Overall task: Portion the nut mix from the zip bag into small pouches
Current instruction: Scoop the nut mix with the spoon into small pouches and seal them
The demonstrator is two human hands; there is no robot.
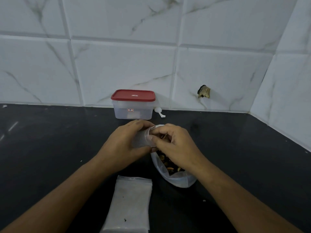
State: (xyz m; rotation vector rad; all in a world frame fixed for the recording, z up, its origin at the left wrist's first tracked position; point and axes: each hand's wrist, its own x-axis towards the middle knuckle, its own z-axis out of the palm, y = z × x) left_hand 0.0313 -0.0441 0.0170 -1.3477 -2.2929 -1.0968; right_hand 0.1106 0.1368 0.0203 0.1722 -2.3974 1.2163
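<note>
L hand: fingers curled round small pouch, off counter | R hand: thumb+index pinch pouch mouth | zip bag w/ nut mix lies open under R hand | spare pouches just beside bag

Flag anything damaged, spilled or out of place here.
A jagged, dark-edged hole breaks the wall tile right of the red-lidded container. A few small pale specks dot the black counter.

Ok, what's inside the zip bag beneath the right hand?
Nut mix: brown and dark pieces show through the clear zip bag. The right hand covers its upper part, so how full it is cannot be seen.
</note>
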